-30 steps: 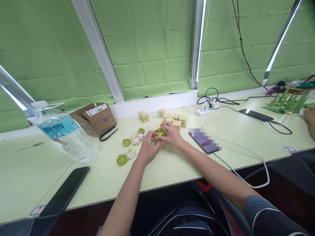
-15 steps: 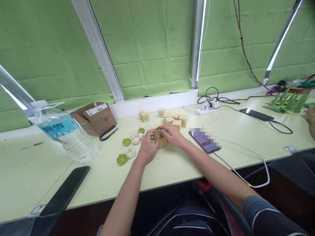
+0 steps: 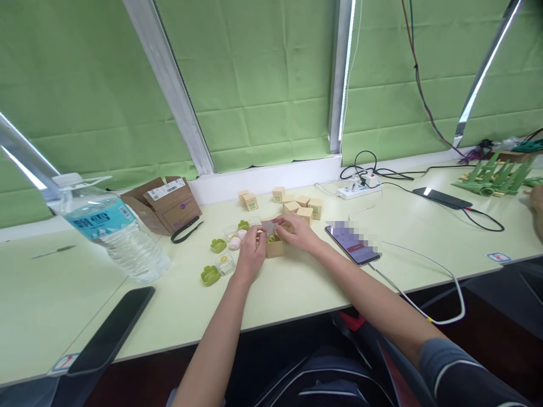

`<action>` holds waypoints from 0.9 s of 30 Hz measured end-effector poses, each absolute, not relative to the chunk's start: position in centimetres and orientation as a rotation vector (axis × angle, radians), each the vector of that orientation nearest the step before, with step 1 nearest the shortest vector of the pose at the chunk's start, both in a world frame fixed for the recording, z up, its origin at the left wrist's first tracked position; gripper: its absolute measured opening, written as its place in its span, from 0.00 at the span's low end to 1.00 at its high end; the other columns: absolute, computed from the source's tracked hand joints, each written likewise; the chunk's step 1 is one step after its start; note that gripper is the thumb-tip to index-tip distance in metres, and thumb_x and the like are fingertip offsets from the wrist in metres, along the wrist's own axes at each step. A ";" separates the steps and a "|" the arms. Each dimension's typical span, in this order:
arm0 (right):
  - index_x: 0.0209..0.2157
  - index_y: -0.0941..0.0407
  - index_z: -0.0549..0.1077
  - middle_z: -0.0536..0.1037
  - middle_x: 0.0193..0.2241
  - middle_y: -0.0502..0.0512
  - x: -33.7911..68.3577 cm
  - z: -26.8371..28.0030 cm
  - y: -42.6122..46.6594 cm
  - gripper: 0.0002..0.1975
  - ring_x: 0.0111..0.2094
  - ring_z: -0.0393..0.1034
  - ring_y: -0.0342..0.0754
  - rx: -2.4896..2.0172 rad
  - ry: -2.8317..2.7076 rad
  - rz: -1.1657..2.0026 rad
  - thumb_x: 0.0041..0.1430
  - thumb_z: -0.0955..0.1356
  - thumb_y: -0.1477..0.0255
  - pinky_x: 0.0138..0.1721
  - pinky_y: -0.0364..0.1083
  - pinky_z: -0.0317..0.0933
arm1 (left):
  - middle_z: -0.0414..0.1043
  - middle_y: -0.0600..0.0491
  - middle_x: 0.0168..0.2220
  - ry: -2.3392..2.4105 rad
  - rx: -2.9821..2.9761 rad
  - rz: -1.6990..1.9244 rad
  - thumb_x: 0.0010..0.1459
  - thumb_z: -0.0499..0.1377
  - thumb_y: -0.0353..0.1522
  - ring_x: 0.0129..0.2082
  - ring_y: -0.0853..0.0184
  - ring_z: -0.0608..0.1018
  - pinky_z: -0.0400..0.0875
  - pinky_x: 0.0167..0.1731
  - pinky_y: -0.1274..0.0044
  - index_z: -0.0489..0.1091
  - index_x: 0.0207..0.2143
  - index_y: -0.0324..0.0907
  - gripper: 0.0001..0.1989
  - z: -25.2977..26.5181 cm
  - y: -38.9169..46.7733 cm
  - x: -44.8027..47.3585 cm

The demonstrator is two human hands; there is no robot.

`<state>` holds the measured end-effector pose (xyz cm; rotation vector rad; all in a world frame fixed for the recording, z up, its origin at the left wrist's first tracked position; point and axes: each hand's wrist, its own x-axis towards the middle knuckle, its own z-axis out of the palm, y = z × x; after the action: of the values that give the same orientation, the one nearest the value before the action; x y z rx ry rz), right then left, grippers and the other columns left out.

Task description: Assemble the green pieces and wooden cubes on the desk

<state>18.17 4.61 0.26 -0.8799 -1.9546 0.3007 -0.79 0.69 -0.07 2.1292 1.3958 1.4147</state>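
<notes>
A small tan cardboard box [image 3: 275, 250] stands upright on the table between my hands, its top open and something green inside. My left hand [image 3: 251, 253] is at the box's left side, fingers bent against its upper edge. From the right, my right hand [image 3: 297, 232] pinches the box's raised greyish flap [image 3: 268, 227]; whether this is card or film I cannot tell. To the left lie green flower-shaped dishes [image 3: 210, 275], small clear containers [image 3: 224, 263] and pinkish-white round pieces [image 3: 235, 243].
Several closed small boxes [image 3: 304, 215] sit behind my right hand. A phone [image 3: 354, 244] with a white cable lies to the right. On the left are a large water bottle [image 3: 116, 229], an opened carton [image 3: 167, 204] and a black phone [image 3: 112, 328]. A power strip [image 3: 360, 191] lies at the back.
The small box now stands more squarely and its front shows more. My fingers have drawn apart from over its top, baring the green inside and the raised flap.
</notes>
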 end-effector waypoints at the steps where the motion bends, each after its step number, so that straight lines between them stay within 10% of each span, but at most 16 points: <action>1: 0.46 0.52 0.77 0.81 0.38 0.53 18.1 0.2 4.6 0.10 0.42 0.72 0.52 -0.879 -1.955 0.296 0.65 0.67 0.70 0.47 0.51 0.65 | 0.74 0.50 0.40 1.385 2.145 1.419 0.67 0.51 0.35 0.40 0.63 0.77 0.73 0.43 0.71 0.68 0.41 0.44 0.08 -0.1 0.8 -0.8; 27: 0.32 0.53 0.69 0.78 0.34 0.52 17.9 -0.1 5.0 0.08 0.39 0.72 0.52 -0.914 -1.908 0.316 0.57 0.72 0.66 0.40 0.48 0.63 | 0.73 0.49 0.41 1.395 2.287 1.503 0.62 0.51 0.27 0.44 0.60 0.76 0.71 0.47 0.67 0.70 0.37 0.44 0.08 -0.5 1.2 -0.9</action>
<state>17.88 4.96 -0.08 -0.9145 -1.9082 0.3165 -0.89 1.17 -0.47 2.2875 1.3952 1.5026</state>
